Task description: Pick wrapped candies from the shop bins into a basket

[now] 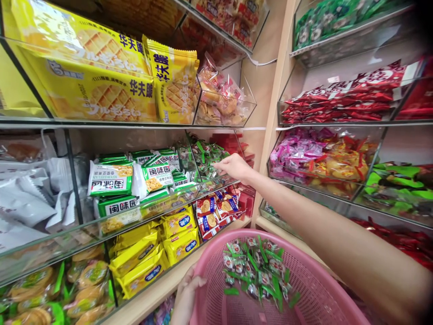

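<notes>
Glass-fronted shelves (101,123) flank a pale wooden upright (278,85).

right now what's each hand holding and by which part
Left hand grips the pink basket by its rim; right hand among shelf candies, grasp hidden.

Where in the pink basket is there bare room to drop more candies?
The pink basket has bare mesh right of the green candies, toward the right rim, and another patch between them and the left hand on the near rim. The middle and back are crowded with candies.
</notes>
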`<state>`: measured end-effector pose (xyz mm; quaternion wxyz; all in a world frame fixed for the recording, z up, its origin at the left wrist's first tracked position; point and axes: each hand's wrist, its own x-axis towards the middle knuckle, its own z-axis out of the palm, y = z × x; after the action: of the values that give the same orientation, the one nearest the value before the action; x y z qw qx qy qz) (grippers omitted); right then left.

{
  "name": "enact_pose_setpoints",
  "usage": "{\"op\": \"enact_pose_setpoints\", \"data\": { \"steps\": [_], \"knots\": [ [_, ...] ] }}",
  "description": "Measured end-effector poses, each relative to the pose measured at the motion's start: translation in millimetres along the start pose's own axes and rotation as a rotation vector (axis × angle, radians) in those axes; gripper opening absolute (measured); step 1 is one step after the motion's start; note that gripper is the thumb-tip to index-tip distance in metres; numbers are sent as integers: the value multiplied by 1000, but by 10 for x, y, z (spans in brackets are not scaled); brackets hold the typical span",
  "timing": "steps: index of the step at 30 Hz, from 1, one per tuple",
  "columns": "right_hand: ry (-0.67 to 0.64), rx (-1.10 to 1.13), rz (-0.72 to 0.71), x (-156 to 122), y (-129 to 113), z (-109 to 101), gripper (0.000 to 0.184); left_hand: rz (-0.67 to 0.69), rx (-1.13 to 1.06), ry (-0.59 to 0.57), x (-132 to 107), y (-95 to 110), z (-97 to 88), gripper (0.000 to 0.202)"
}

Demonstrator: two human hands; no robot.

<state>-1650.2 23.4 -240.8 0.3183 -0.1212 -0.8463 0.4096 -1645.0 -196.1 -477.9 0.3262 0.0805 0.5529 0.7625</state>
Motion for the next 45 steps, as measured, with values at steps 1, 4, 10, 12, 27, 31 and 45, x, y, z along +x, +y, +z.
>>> {"op": "enact_pose_setpoints", "data": {
  "steps": [1,4,10,12,27,31,45],
  "knots": [
    [26,49,31,-5,-25,-46,22,-8,-6,0,3,-9,-3,44],
    [129,209,99,-73,-91,-250,21,-24,-25,0,10,-40,-17,45],
    [194,540,165,-671,164,-629,17,-109,-108,-49,-22,-31,6,52],
    [199,577,205,-961,409,-645,19,-135,-128,-65,-23,-32,17,52],
    [-52,100,11,-1956,1475,-141,24,-141,-106,37,-27,-36,64,58],
    [-93,15,-24,-2011,1505,-148,24,-156,-110,42,-73,-6,93,59],
    [-187,-447,-244,-1891,1633,19,31,-149,-160,-6,-21,-61,21,59]
  ]
}}
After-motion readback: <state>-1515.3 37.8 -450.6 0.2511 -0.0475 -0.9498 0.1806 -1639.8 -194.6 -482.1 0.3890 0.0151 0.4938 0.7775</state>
